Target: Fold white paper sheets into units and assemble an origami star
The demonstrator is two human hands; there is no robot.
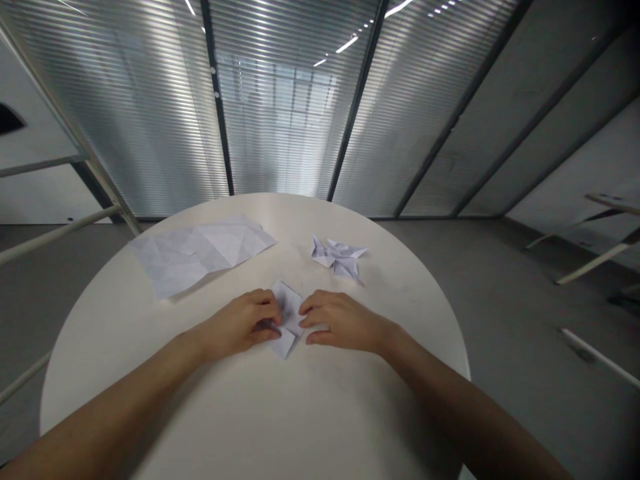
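A small piece of folded white paper (289, 307) lies on the table between my two hands, with a folded flap at its near end. My left hand (250, 320) is closed on its left edge, fingers curled and thumb on the lower part. On the other side, my right hand (345, 321) has its fingertips touching the right edge; its thumb is apart from the fingers and does not pinch the paper. The fingers hide parts of both side edges.
A pointed, star-like folded paper (337, 257) rests farther back on the round white table (310, 420). To the left lies a large creased white sheet (200, 257). Pale metal bars (60, 233) stand left of the table, and glass panels with blinds (280, 120) are behind it.
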